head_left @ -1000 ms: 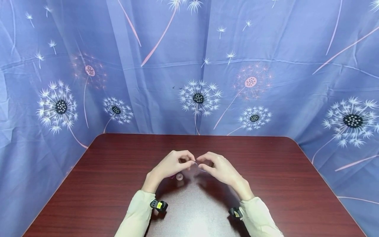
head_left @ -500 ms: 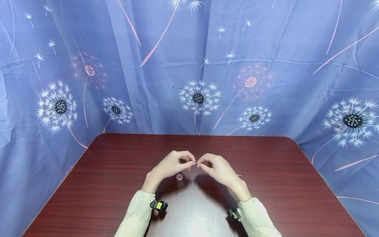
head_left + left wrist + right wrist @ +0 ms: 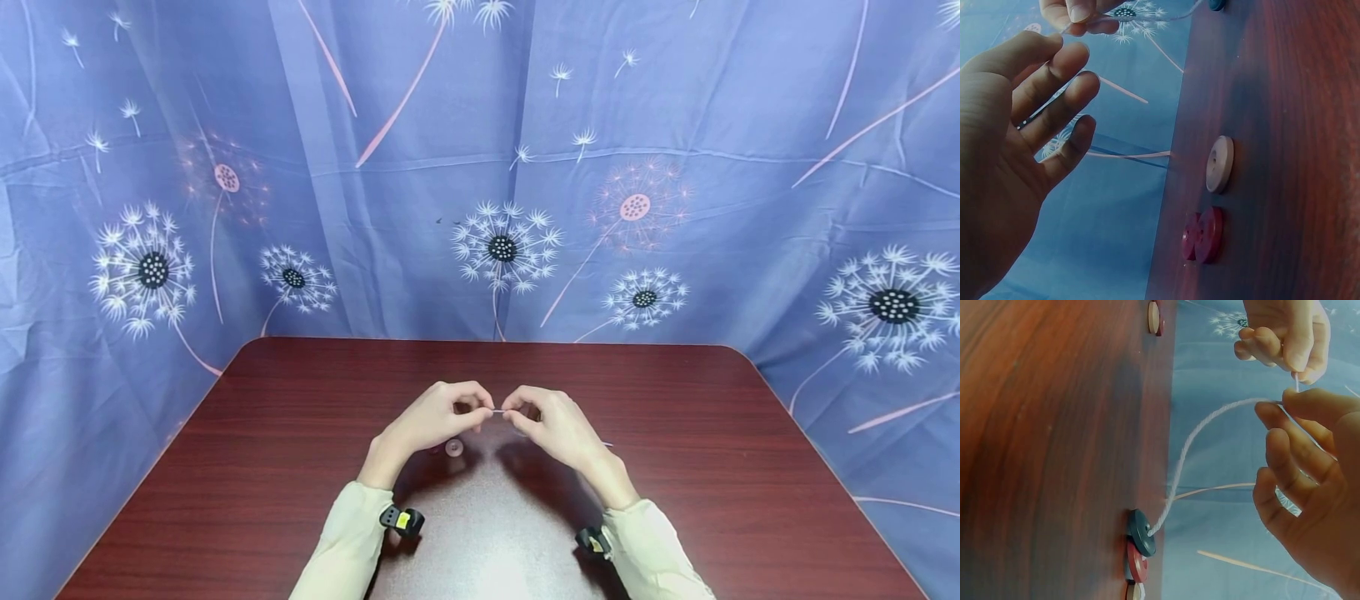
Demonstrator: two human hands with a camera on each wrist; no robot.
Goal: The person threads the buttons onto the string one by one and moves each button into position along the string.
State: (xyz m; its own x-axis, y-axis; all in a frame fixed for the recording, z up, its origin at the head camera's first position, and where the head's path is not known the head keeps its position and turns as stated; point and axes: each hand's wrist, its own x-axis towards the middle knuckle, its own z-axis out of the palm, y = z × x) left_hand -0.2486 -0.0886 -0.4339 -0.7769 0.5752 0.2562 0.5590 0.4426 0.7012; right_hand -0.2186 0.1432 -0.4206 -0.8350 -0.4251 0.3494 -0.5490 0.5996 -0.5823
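My left hand pinches one end of a pale cord between thumb and forefinger. Just across from it, my right hand pinches the same cord, and a short straight stretch spans the gap. In the right wrist view the cord curves down from the right fingertips into a hole of a dark green button on the table. A red button and a beige one are lined up beside it. Near the left hand lie a beige button and two red buttons.
The dark red wooden table reflects a bright glare near its front. Blue curtains with dandelion prints hang behind it and at both sides. Each wrist carries a small black camera.
The right hand first closed in until its fingertips met the left's, then drew slightly right, leaving a short straight piece of cord between them. The left hand has stayed in place.
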